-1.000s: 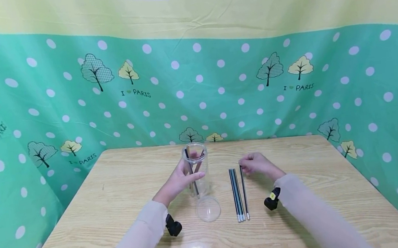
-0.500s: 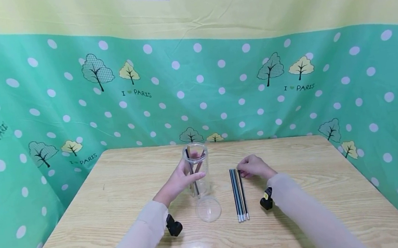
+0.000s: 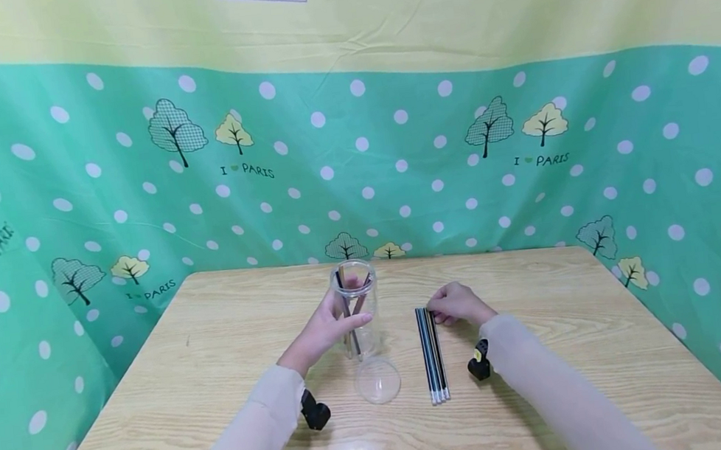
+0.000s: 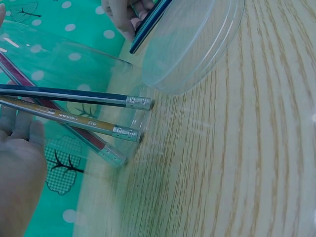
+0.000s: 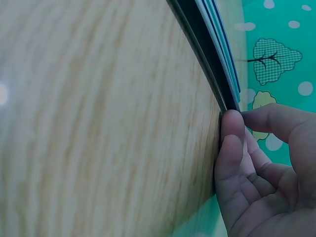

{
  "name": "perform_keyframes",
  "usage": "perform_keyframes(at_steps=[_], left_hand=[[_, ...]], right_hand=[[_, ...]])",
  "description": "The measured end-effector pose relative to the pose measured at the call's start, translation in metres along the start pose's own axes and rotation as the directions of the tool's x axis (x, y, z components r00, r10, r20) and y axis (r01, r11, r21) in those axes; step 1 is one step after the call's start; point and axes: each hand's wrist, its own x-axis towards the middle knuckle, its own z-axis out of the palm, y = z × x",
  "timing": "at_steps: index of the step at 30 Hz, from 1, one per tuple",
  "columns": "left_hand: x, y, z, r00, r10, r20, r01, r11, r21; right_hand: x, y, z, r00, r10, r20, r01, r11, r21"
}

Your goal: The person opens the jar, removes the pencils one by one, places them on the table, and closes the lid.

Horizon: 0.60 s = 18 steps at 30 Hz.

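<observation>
My left hand (image 3: 327, 327) grips a clear jar (image 3: 370, 331) that stands upright on the table, its mouth uncovered. Inside lean three pencils with eraser ends down: a black pencil (image 4: 74, 96), a yellow pencil (image 4: 81, 119) and a dark red pencil (image 4: 91, 139). To the right, several dark striped pencils (image 3: 429, 358) lie side by side in a row. My right hand (image 3: 459, 303) pinches the far end of the rightmost one, a black pencil (image 5: 200, 54), between thumb and fingers. It lies close against the row.
A clear round lid (image 3: 378, 381) lies flat just in front of the jar. Wood-grain table (image 3: 237, 432) surrounds these things. A green and yellow printed cloth (image 3: 390, 132) hangs behind the table and along its sides.
My right hand has shifted left, bringing the black pencil from slightly apart to right beside the others. The left hand and the jar have stayed put.
</observation>
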Motion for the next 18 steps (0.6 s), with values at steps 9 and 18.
perform_keyframes(at_steps=[9,18], left_hand=[[0.0005,-0.0008,0.0,1.0,0.01,0.009,-0.01,1.0,-0.023],[0.0001,-0.0003,0.001,1.0,0.018,0.005,-0.018,0.999,-0.028]], right_hand=[[0.0027,0.001,0.0005,1.0,-0.008,-0.003,0.008,1.0,-0.024],[0.0009,-0.0005,0.0007,1.0,-0.017,0.01,0.017,0.999,-0.029]])
